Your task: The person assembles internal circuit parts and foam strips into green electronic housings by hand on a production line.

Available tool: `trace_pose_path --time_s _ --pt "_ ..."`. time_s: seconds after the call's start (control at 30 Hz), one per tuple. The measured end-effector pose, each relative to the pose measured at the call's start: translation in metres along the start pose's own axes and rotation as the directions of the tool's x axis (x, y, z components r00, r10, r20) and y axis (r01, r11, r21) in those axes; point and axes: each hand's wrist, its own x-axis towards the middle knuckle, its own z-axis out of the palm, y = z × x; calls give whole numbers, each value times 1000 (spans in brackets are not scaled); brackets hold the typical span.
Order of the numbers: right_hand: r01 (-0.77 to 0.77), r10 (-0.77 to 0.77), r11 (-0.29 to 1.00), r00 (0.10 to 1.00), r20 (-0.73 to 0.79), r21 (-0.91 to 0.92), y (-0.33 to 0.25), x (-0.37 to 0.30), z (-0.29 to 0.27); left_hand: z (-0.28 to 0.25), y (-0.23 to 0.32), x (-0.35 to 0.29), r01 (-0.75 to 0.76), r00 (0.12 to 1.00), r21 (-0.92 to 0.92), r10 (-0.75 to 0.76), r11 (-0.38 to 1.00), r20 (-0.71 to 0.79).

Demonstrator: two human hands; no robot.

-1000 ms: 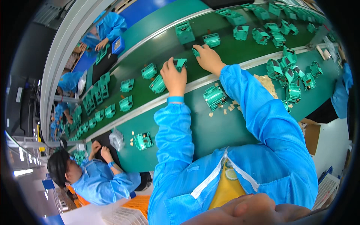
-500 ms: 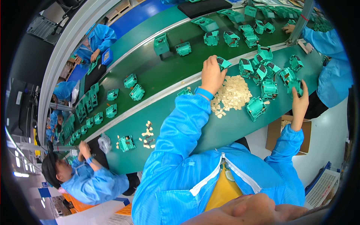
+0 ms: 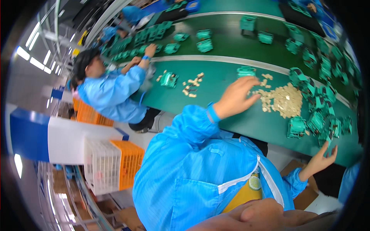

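My left hand reaches over the green work surface with thumb and fingers apart, and I make out nothing held in it. Just beyond its fingers sits a green plastic housing. Right of that hand spreads a pile of small flat beige pieces. My right hand is at the near right edge of the surface, its fingers spread. Its fingertips are close to a cluster of green housings with dark strips, among them a near one and another; whether they touch one is unclear.
Beyond a pale rail, a dark green belt carries many more housings. At left, a co-worker in a blue smock handles parts. Another housing lies near scattered beige pieces. Stacked crates stand behind at lower left.
The view has swung to the left. My left hand held a green housing before and now shows none. My right hand, formerly around a housing, has its fingers spread.
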Motion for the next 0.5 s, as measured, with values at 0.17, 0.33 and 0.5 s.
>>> trace_pose_path --time_s 0.17,0.33,0.5 --pt "80 -160 929 967 197 361 -106 -32 34 -83 -99 -135 541 821 176 -471 823 -322" --pt "166 -474 819 734 487 549 -215 -111 71 -123 -144 -157 661 724 157 -569 734 -390" --pt "120 -594 776 469 654 619 -284 -184 107 -122 -187 -139 492 864 245 -433 836 -256"
